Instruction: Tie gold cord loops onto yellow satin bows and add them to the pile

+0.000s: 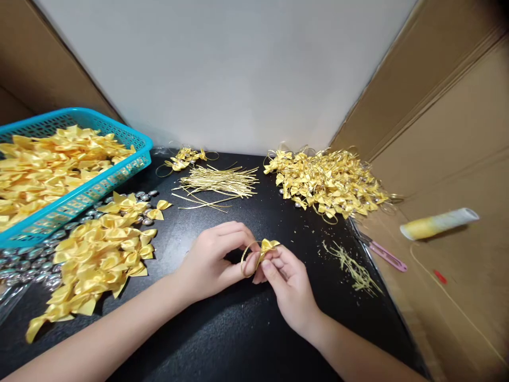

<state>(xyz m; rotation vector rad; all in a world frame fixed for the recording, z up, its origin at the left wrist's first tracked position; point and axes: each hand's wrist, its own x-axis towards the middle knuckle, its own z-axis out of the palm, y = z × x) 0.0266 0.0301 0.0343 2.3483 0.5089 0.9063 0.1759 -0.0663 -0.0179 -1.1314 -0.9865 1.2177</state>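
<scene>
Over the middle of the black table, my left hand (218, 260) and my right hand (289, 284) meet at a yellow satin bow (269, 245). A gold cord loop (243, 261) runs from the bow and circles my left fingertips. My right thumb and fingers pinch just below the bow. The left fingers are closed around the cord near the knot; their exact hold is partly hidden. Left of my left hand lies a heap of plain yellow bows (99, 249). Gold cord lengths (218, 181) lie in a bundle beyond my hands.
A turquoise basket (146, 144) full of bows stands left, with silvery beads (40, 262) beside it. Looped bows (326, 180) pile up at back right, a few more (186, 158) at the back. Cord scraps (353, 268), pink-handled cutters (387, 255) and a tube (439, 223) lie right.
</scene>
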